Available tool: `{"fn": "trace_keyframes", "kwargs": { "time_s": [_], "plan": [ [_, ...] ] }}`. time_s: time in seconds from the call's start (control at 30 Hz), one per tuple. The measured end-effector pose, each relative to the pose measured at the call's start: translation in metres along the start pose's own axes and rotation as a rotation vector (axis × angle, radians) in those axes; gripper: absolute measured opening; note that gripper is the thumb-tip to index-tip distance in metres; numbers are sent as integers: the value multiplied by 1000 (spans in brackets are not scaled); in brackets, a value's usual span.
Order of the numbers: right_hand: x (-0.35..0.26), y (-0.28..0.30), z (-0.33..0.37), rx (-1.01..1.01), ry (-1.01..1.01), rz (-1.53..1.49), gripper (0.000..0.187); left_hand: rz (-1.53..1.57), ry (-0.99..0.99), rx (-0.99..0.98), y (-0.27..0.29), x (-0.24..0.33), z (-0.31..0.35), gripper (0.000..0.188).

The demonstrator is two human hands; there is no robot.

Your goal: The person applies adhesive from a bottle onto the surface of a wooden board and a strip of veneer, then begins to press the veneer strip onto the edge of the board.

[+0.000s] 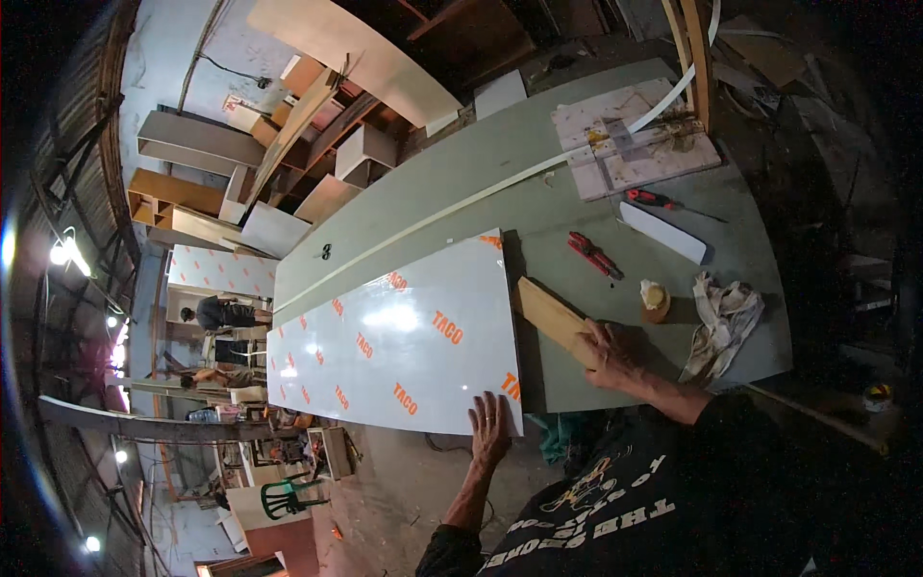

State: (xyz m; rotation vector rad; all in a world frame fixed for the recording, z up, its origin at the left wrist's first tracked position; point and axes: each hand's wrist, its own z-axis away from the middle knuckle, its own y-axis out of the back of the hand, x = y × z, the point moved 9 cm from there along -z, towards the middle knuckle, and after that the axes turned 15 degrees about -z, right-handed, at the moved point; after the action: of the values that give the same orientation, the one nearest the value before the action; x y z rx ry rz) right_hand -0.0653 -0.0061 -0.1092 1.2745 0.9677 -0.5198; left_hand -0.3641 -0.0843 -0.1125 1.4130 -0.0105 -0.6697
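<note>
A long white panel point(423, 337) with orange printing lies across the workbench point(567, 216). My left hand point(490, 429) rests on the panel's near right corner, fingers spread flat. My right hand point(612, 356) is closed round one end of a flat wooden block point(550, 315). The block's other end points toward the panel's right edge; whether they touch, I cannot tell. Pliers with red handles point(593, 255) lie beyond the block. To the right of it stands a small tan container with a pale top point(655, 300), near a crumpled stained cloth point(726, 322).
A red-handled screwdriver point(663, 200) and a white strip point(665, 233) lie farther back on the bench. A pale edging strip point(452, 212) runs along it to a stained board point(635, 144). Two people point(223, 313) work at the far left. A green chair point(288, 495) stands on the floor.
</note>
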Motion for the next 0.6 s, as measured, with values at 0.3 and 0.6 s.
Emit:
{"fn": "trace_keyframes", "kwargs": {
  "time_s": [0.3, 0.6],
  "plan": [
    [-23, -32, 4, -55, -203, -99, 81, 110, -55, 73, 2, -2, 5, 79],
    [-37, -87, -20, 114, -195, -453, 77, 191, -98, 189, 40, -9, -15, 94]
  ]
}}
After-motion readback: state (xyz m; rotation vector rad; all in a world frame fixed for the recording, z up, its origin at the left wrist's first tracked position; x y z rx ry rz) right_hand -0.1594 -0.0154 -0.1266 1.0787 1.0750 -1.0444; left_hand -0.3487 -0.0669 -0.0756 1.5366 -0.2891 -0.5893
